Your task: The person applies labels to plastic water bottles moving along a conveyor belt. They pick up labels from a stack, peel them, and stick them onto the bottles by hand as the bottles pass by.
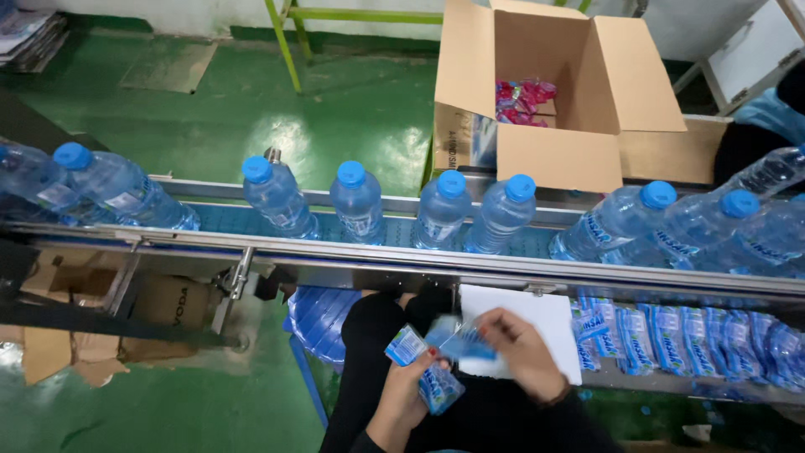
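Observation:
My left hand [407, 394] holds a small stack of blue and white sleeve labels [423, 365] over my lap. My right hand [521, 352] pinches one blue label [465, 342] at the top of that stack. Both hands are below the steel conveyor rail [402, 252]. On the blue belt stand several clear water bottles with blue caps, the nearest two being a bottle [438, 210] and a bottle [503, 214] straight above my hands. A row of more blue labels [679, 340] lies on a shelf to the right of my right hand.
An open cardboard box [558, 92] with pink and red packets stands beyond the conveyor. A white sheet [537, 315] lies on the shelf by my right hand. A blue stool [319, 315] and flattened cartons [159, 306] sit under the belt at left. The floor [251, 109] is green.

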